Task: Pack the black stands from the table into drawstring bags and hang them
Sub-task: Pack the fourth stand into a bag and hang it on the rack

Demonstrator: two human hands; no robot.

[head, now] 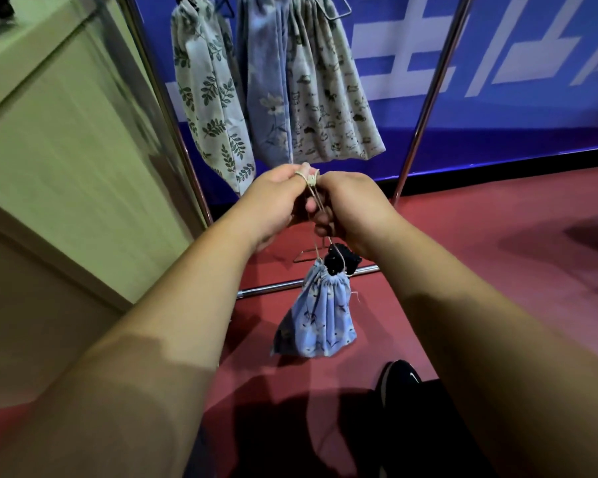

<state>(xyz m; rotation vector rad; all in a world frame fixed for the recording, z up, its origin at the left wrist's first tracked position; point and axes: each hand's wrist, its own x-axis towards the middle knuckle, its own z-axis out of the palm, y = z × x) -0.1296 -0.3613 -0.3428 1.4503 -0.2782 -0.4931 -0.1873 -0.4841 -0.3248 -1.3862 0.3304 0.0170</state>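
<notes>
A small blue drawstring bag (320, 317) with a pale print dangles below my hands on its cream cord (313, 188). A black stand (340, 260) sticks out of the gathered mouth. My left hand (273, 198) has the cord looped around a finger and pinches it. Right beside it, touching, my right hand (351, 205) curls its fingers around the same cord. Both hands are at chest height in front of a metal rack (173, 108). Three filled bags hang on it: a leaf print bag (208, 94), a blue floral bag (266, 84) and a cat print bag (328, 94).
A pale green cabinet (59, 139) stands close on the left. The rack's right pole (428, 101) and bottom bar (290, 284) frame the hanging bags. Behind is a blue banner wall (497, 63). My black shoe (399, 381) stands on the red floor (497, 257).
</notes>
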